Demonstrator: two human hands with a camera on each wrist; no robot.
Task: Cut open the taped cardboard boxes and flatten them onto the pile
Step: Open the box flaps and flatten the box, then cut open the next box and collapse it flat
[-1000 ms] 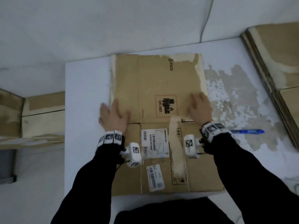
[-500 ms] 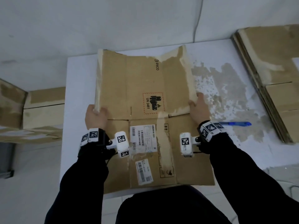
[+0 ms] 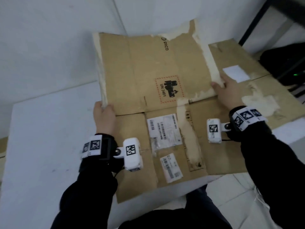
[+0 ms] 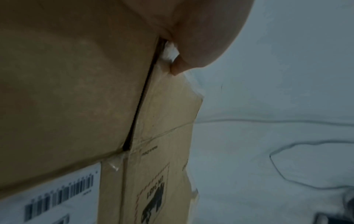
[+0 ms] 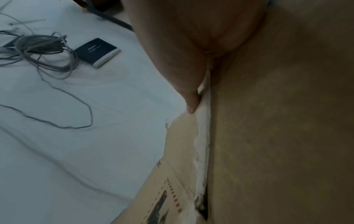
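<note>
Left hand (image 3: 104,116) and right hand (image 3: 228,95) pinch the flattened box (image 3: 148,76) by opposite edges, pile (image 3: 264,90) beyond the right fingers.

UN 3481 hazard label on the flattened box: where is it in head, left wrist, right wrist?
Head: UN 3481 label sits centre, on the flattened box.
Left wrist: the label is bottom centre, upside down.
Right wrist: the label is at the bottom edge, partly cut off.
Shared landmark: its red dashed border.
</note>
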